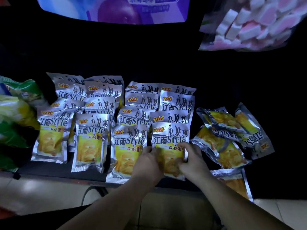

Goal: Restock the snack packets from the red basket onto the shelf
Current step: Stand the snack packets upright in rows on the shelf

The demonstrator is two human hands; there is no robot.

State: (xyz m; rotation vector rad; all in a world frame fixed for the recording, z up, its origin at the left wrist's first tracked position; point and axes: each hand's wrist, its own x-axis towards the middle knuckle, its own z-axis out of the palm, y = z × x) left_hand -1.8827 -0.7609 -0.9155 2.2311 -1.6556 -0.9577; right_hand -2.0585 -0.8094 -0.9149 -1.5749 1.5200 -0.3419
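Several silver-and-yellow snack packets stand in rows on a dark shelf (49, 170). The front packet of the rightmost row (169, 138) is held at both lower sides: my left hand (147, 161) grips its left edge and my right hand (191, 159) pinches its right edge. A loose heap of the same packets (229, 130) lies tumbled to the right, some upside down. One more packet (235, 181) lies at the shelf's front edge behind my right forearm. The red basket is not in view.
Green and yellow bags (15, 117) crowd the shelf's left end. Above hang a purple-and-white packet (116, 9) and a bag of pink-white marshmallows (249, 25). Pale floor tiles (41, 193) lie below the shelf edge.
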